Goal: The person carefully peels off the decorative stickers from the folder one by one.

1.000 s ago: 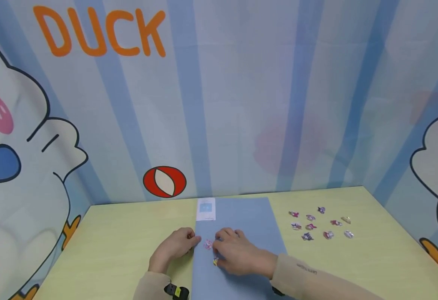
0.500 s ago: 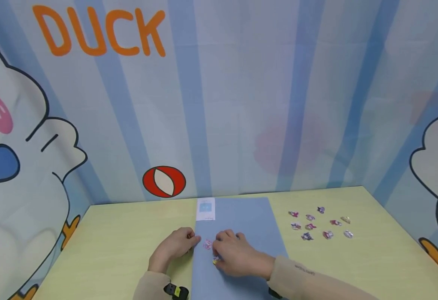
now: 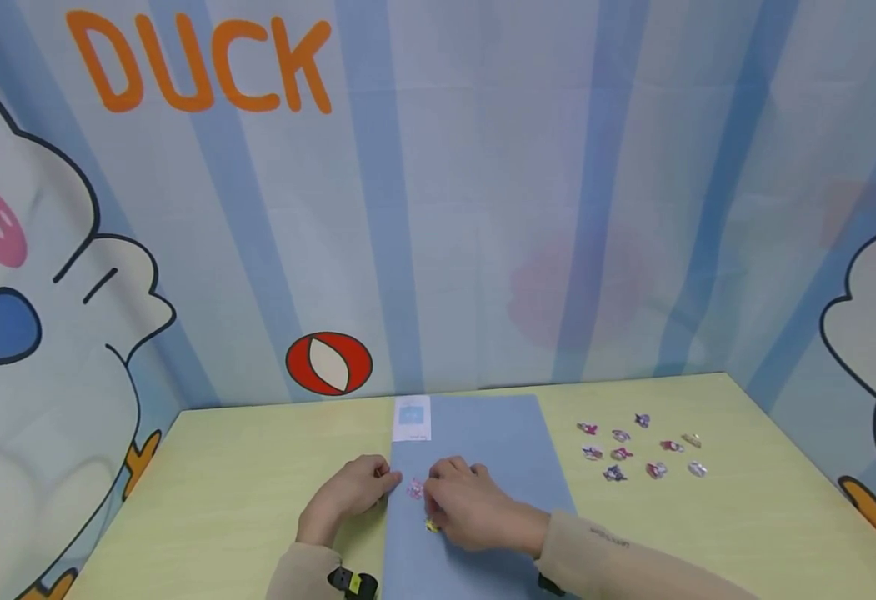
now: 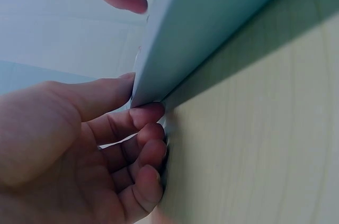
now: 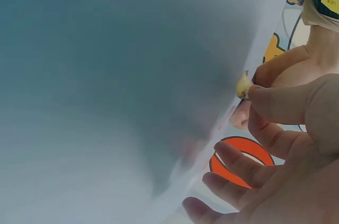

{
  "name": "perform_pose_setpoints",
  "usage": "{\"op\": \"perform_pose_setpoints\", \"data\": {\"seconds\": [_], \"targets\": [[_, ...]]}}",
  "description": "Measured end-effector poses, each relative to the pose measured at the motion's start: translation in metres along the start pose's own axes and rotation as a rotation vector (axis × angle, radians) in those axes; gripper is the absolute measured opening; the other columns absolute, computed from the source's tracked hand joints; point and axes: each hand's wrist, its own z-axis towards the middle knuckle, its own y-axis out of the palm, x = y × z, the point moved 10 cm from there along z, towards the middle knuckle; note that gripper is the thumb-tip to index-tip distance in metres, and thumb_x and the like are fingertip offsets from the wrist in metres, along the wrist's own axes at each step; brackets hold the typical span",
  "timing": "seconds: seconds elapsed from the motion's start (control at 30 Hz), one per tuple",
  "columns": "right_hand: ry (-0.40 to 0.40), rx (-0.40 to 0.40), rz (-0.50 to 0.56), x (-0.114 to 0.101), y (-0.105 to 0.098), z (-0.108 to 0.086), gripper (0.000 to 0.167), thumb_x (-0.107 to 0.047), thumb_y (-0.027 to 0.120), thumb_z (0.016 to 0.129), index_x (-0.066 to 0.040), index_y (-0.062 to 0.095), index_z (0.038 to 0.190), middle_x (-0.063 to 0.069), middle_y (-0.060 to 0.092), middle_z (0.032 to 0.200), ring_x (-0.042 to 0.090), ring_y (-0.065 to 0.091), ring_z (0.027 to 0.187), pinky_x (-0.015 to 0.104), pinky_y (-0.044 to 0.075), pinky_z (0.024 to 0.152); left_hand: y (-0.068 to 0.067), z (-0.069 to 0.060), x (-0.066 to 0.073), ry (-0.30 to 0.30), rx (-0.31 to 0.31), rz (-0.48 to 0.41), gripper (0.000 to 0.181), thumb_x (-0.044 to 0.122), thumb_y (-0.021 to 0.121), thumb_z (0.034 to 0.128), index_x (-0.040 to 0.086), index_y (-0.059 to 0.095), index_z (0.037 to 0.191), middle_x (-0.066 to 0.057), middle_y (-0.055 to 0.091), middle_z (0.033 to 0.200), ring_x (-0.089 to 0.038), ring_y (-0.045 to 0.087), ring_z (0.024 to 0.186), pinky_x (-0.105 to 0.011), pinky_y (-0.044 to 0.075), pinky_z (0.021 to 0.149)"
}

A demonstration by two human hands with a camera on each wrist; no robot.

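Observation:
A flat blue board (image 3: 483, 433) with a white label (image 3: 412, 418) lies on the table, running toward me. My left hand (image 3: 351, 487) is at its left edge; in the left wrist view the thumb (image 4: 106, 94) and curled forefinger grip that edge. Over the board, my right hand (image 3: 475, 508) pinches a small yellow sticker (image 5: 243, 85) between thumb and forefinger, its other fingers spread, as the right wrist view shows. The yellow sticker sits at the board's surface; whether it is stuck down I cannot tell. A pink sticker (image 3: 416, 488) lies on the board between the hands.
Several small shiny stickers (image 3: 621, 454) lie scattered on the pale yellow table (image 3: 257, 467) to the right of the board. Behind the table hangs a striped blue backdrop (image 3: 475, 208) with a printed red ball and cartoon ducks.
My right hand has shifted slightly at the yellow sticker, which shows a little lower beside the fingers. The left hand stays at the board's edge.

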Motion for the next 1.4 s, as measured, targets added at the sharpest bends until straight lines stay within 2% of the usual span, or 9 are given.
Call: {"op": "perform_pose_setpoints", "data": {"seconds": [0.13, 0.37, 0.63, 0.83, 1.03, 1.13, 1.2, 1.3, 1.4], "targets": [[0.000, 0.001, 0.033, 0.005, -0.007, -0.004, 0.022, -0.021, 0.067, 0.094, -0.027, 0.054, 0.077, -0.005, 0.054, 0.113, 0.018, 0.047, 0.110, 0.053, 0.040, 0.090, 0.000, 0.001, 0.000, -0.008, -0.001, 0.008, 0.024, 0.025, 0.061, 0.0976, 0.008, 0.057, 0.081, -0.004, 0.052, 0.070, -0.017, 0.048, 0.064, -0.030, 0.038, 0.058], [-0.002, 0.032, 0.063, 0.027, -0.023, -0.020, 0.020, -0.017, 0.067, 0.093, -0.024, 0.055, 0.079, -0.003, 0.056, 0.107, 0.022, 0.049, 0.106, 0.052, 0.039, 0.084, 0.000, -0.001, 0.001, -0.007, 0.005, 0.005, 0.024, 0.024, 0.061, 0.0976, 0.007, 0.057, 0.081, -0.004, 0.052, 0.071, -0.017, 0.048, 0.065, -0.030, 0.038, 0.058], [-0.001, 0.109, 0.091, 0.068, -0.035, -0.053, 0.017, -0.013, 0.064, 0.094, -0.021, 0.054, 0.082, -0.002, 0.054, 0.103, 0.025, 0.050, 0.102, 0.049, 0.040, 0.076, -0.001, -0.003, 0.002, -0.016, 0.002, -0.007, 0.025, 0.024, 0.060, 0.0978, 0.007, 0.055, 0.079, -0.004, 0.051, 0.069, -0.017, 0.046, 0.063, -0.030, 0.037, 0.057], [0.043, 0.160, 0.098, 0.105, -0.043, -0.084, 0.018, -0.009, 0.065, 0.093, -0.019, 0.054, 0.083, -0.002, 0.054, 0.100, 0.026, 0.051, 0.098, 0.049, 0.040, 0.072, -0.001, -0.001, 0.000, -0.014, 0.001, -0.001, 0.026, 0.024, 0.061, 0.0976, 0.007, 0.055, 0.079, -0.004, 0.051, 0.069, -0.017, 0.046, 0.062, -0.030, 0.037, 0.056], [0.089, 0.208, 0.054, 0.139, -0.048, -0.109, 0.019, -0.007, 0.066, 0.091, -0.018, 0.055, 0.080, -0.004, 0.052, 0.094, 0.022, 0.050, 0.089, 0.039, 0.040, 0.064, 0.000, -0.001, -0.001, -0.003, 0.003, 0.001, 0.025, 0.024, 0.061, 0.0976, 0.008, 0.055, 0.079, -0.004, 0.051, 0.069, -0.017, 0.047, 0.062, -0.030, 0.038, 0.056], [0.158, 0.205, 0.036, 0.157, -0.048, -0.121, 0.019, -0.010, 0.068, 0.091, -0.020, 0.056, 0.080, -0.004, 0.051, 0.094, 0.025, 0.051, 0.092, 0.043, 0.041, 0.065, -0.001, -0.002, -0.001, 0.001, 0.003, -0.007, 0.025, 0.023, 0.060, 0.0976, 0.007, 0.055, 0.079, -0.004, 0.051, 0.068, -0.017, 0.046, 0.061, -0.030, 0.037, 0.056], [0.204, 0.192, 0.026, 0.169, -0.045, -0.128, 0.019, -0.012, 0.069, 0.090, -0.021, 0.056, 0.080, -0.003, 0.052, 0.096, 0.030, 0.052, 0.098, 0.051, 0.043, 0.068, -0.001, -0.002, 0.000, 0.003, 0.003, -0.008, 0.025, 0.023, 0.060, 0.0976, 0.007, 0.055, 0.078, -0.004, 0.051, 0.068, -0.017, 0.046, 0.060, -0.030, 0.037, 0.055], [0.256, 0.184, 0.012, 0.185, -0.040, -0.138, 0.019, -0.013, 0.069, 0.090, -0.023, 0.058, 0.079, 0.003, 0.056, 0.108, 0.039, 0.049, 0.111, 0.063, 0.041, 0.076, -0.001, -0.002, 0.001, 0.009, 0.003, -0.008, 0.025, 0.023, 0.060, 0.0976, 0.007, 0.054, 0.078, -0.003, 0.050, 0.067, -0.016, 0.046, 0.060, -0.030, 0.037, 0.055], [0.295, 0.188, 0.014, 0.199, -0.036, -0.146, 0.019, -0.011, 0.068, 0.090, -0.022, 0.058, 0.078, 0.008, 0.057, 0.112, 0.041, 0.048, 0.113, 0.067, 0.040, 0.078, 0.001, -0.001, 0.001, 0.014, -0.001, -0.011, 0.025, 0.022, 0.060, 0.0978, 0.007, 0.055, 0.079, -0.003, 0.050, 0.067, -0.016, 0.046, 0.060, -0.029, 0.037, 0.055]]}}
